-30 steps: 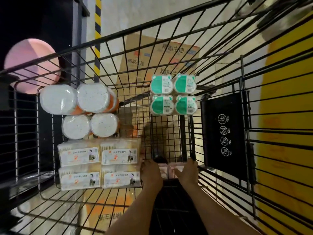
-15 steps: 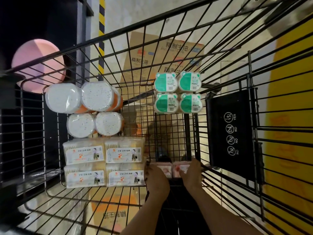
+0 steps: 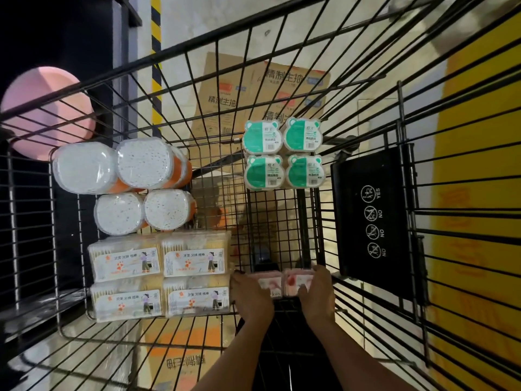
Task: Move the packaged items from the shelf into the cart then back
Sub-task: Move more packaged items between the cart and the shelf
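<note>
I look down into a black wire cart (image 3: 282,221). Both my hands reach to its floor at the near side. My left hand (image 3: 251,297) and my right hand (image 3: 318,292) grip two small pink-and-white packs (image 3: 284,282) side by side between them. Elsewhere on the cart floor lie several rectangular cotton-swab boxes (image 3: 158,275), several round white-topped tubs (image 3: 127,179) and several green bear-shaped packs (image 3: 282,153).
A black child-seat flap (image 3: 372,210) with warning icons hangs on the cart's right side. Cardboard boxes (image 3: 265,94) lie on the floor under the cart. A dark shelf unit (image 3: 42,52) and a pink disc (image 3: 42,108) stand at left; a yellow surface (image 3: 479,193) is at right.
My hands have drawn slightly toward me with the two pink packs, which show more between my fingers. The camera has shifted a little; the other packs stay put.
</note>
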